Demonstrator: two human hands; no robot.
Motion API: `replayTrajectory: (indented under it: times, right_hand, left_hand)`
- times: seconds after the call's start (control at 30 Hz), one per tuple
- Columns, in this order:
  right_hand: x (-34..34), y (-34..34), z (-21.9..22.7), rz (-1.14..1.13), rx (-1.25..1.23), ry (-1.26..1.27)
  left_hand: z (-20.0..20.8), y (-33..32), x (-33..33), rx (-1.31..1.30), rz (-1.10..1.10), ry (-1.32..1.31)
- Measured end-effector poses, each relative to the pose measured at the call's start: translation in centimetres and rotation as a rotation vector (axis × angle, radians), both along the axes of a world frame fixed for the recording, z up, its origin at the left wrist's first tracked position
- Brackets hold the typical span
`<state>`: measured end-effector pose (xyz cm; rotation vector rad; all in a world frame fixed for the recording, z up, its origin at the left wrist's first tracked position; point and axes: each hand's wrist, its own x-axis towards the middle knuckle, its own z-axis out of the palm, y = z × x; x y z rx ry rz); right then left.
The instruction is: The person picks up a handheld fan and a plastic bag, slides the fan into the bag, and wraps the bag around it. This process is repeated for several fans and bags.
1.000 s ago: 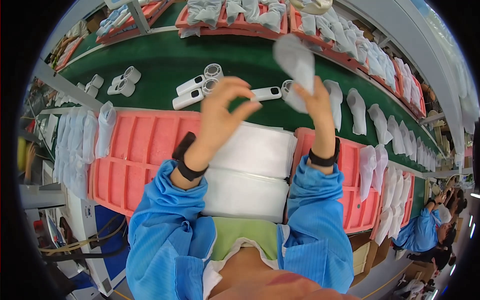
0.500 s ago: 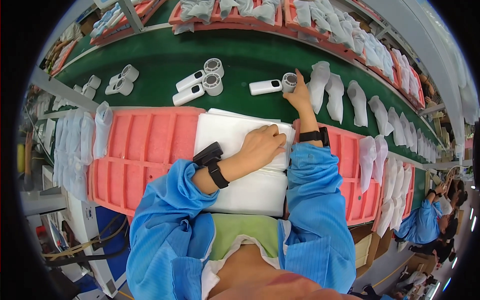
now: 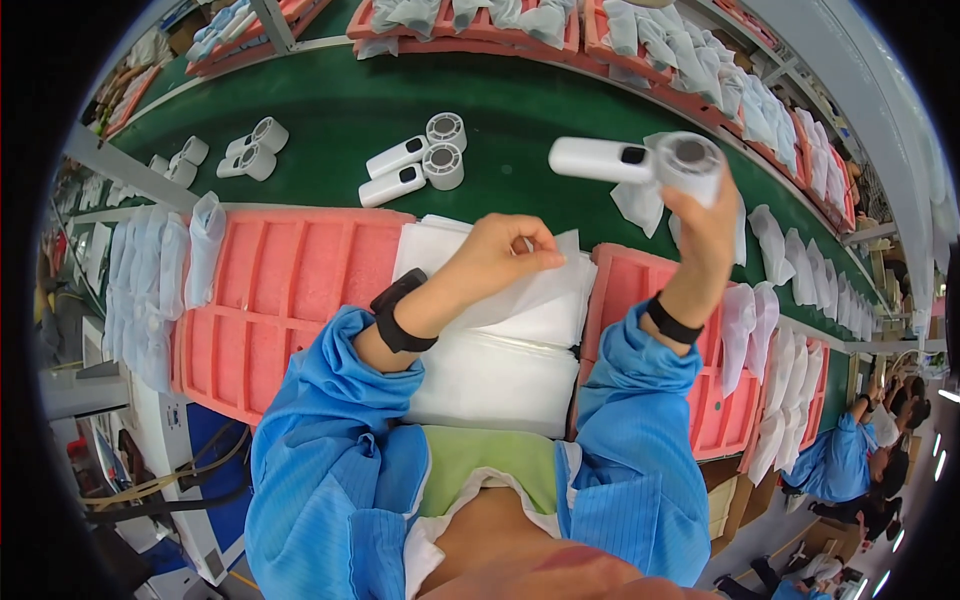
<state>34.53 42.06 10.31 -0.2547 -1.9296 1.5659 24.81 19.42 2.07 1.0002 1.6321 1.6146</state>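
My right hand (image 3: 708, 222) grips a white handheld fan (image 3: 605, 160) by its round head, lifted above the green belt with the handle pointing left. Thumb and fingertips of my left hand (image 3: 495, 262) pinch the edge of a thin white translucent bag (image 3: 540, 290), whose corner rises off the stack. Beneath it lies a stack of white bags (image 3: 490, 390) in front of me. Two more white fans (image 3: 410, 165) rest on the belt beyond the stack, to the left.
A green conveyor belt (image 3: 330, 130) crosses ahead, with bagged fans (image 3: 768, 240) in a row at right. Pink foam trays (image 3: 280, 310) flank the stack; bagged items (image 3: 150, 290) lie on the left one. More loaded trays (image 3: 480, 42) line the far side. A co-worker (image 3: 835, 450) sits at far right.
My right hand has picked the single fan off the belt and raised it toward me. My left hand has lifted the edge of the top bag.
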Motion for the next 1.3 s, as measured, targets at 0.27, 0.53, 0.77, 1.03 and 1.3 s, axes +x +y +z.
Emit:
replayTrajectory:
  times: [0.27,0.53,0.77,1.03,1.3]
  right_hand:
    - [1.6,-1.8,1.4,0.264,0.151,-0.007]
    - [-1.6,-5.1,0.9,0.411,0.251,0.029]
    - [-4.9,-7.2,-1.7,0.33,0.559,0.267]
    - [-0.2,-7.9,-0.7,0.092,0.614,0.083]
    - [-3.1,-7.7,-1.7,0.071,0.627,0.107]
  left_hand:
    - [3.5,-2.4,-1.0,0.191,0.224,-0.246]
    - [4.3,-3.3,-3.0,0.254,0.356,-0.119]
    - [3.3,-5.1,-4.3,0.329,0.301,-0.359]
    - [-0.4,-2.2,-3.1,0.098,0.563,-0.363]
    - [-5.3,-4.8,-10.9,-0.129,0.325,0.221]
